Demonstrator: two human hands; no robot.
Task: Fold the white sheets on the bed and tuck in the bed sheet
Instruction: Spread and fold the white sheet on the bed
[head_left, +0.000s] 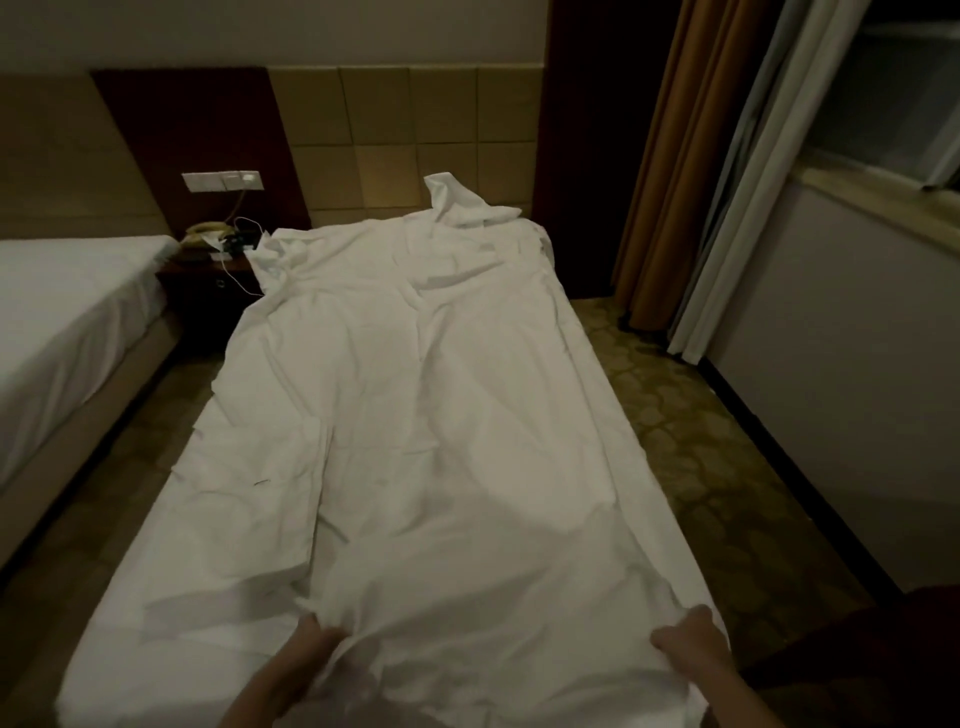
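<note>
From the head camera, a crumpled white cotton top sheet (441, 415) lies spread lengthwise over the single bed (124, 639), reaching from the foot edge, where the person stands, up to the padded tan headboard wall (395, 119), where its far corner is bunched and stands up. Beneath it, along the bed's left side, a second white sheet (249, 499) shows in flat creased layers. The left hand (311, 642) has its grip closed, pinching a gather of the top sheet's near edge; the right hand (685, 644) likewise pinches the near right corner, fingers curled over the cloth. The two hands are well apart, with the hem slack between them.

The step in hand looks like taking the near edge to start a fold. To do it well, I would pull the hem taut between both hands first, so that the edge runs straight, then lift and carry it toward the headboard in one even sweep, matching corners. The bunched far end probably needs smoothing first, or the fold will trap wrinkles.

To the left stand a dark wooden nightstand (213, 296) with a beige telephone (208, 231), and a neighbouring made bed (67, 322); brown curtains (675, 156) hang at right.
</note>
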